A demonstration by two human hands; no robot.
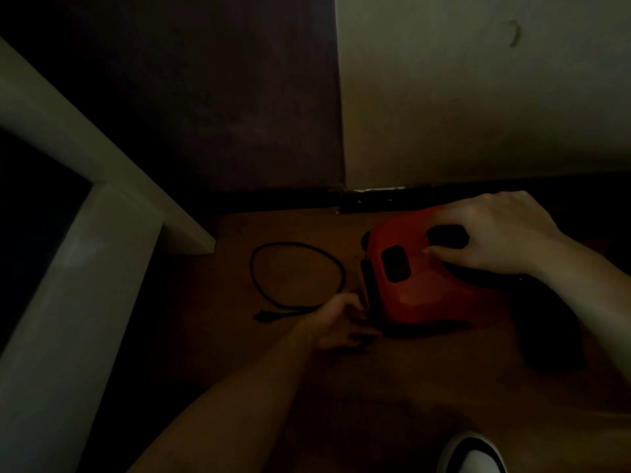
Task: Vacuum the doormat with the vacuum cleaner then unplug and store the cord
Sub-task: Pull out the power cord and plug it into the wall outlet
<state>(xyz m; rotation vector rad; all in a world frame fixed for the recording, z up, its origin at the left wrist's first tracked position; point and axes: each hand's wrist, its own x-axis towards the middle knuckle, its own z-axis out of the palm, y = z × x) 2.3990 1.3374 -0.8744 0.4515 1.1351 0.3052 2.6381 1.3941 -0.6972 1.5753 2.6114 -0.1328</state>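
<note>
Now the fingers of the right hand [502,233] are spread flat on top of the red vacuum [426,271], pressing and not clamping, while the left hand [338,322] is low at its near side where the cord [297,271] ends; if those fingers pinch the cord, I cannot tell in this dark. The cord, I judge, could kink or whip if it goes in too fast, because its loop lies loose on the floor. I count one vacuum, one cord, two hands.
</note>
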